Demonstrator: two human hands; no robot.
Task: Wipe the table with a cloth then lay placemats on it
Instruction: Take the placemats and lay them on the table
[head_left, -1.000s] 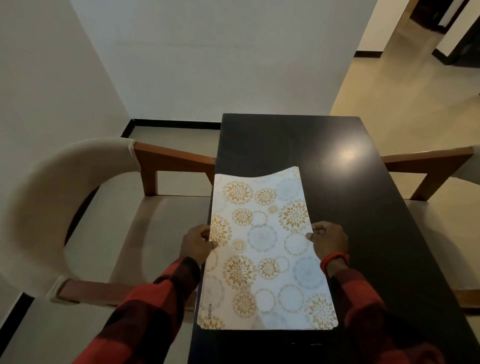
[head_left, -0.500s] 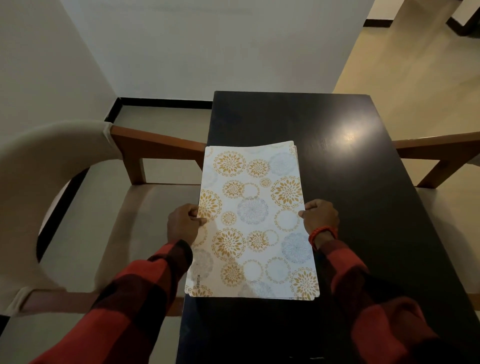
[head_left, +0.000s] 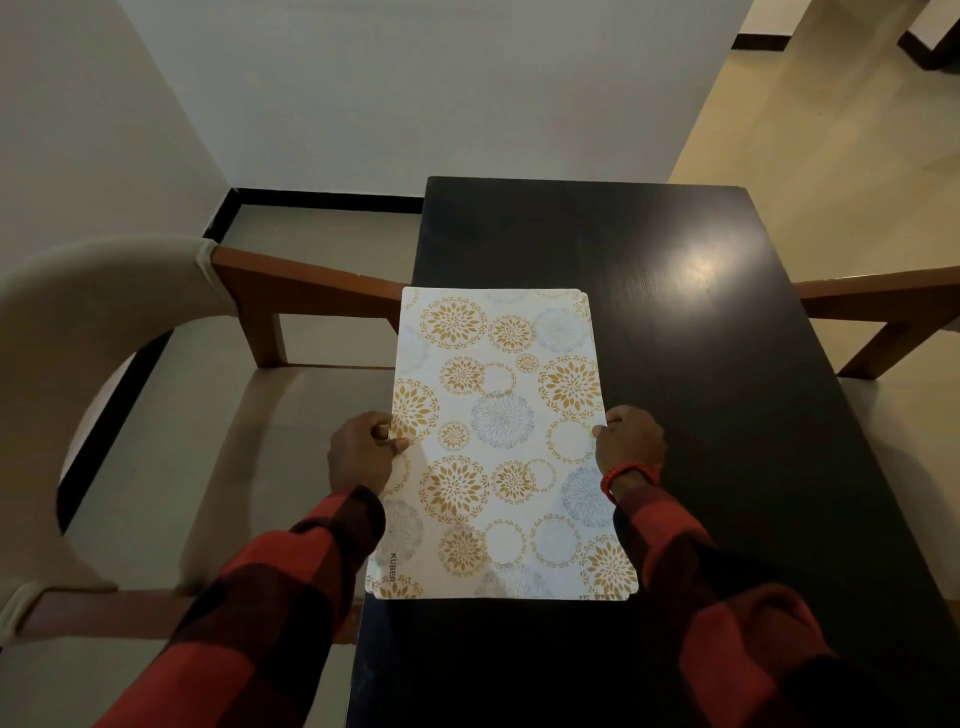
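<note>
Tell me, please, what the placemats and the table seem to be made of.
Placemats: probably thin printed plastic; smooth, slightly glossy, with crisp rounded corners. Table: likely dark-stained wood or veneer; faint grain shows around the lamp's reflection, semi-gloss finish.

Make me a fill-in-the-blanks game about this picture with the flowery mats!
1. The placemats lie on a table whose colour is ____.
2. The left hand and the right hand each hold one long ____ of the placemats.
3. The bracelet on the right wrist is ____.
4. The word printed near the mat's corner is ____.

Missing words: black; edge; red; KUBER
</note>
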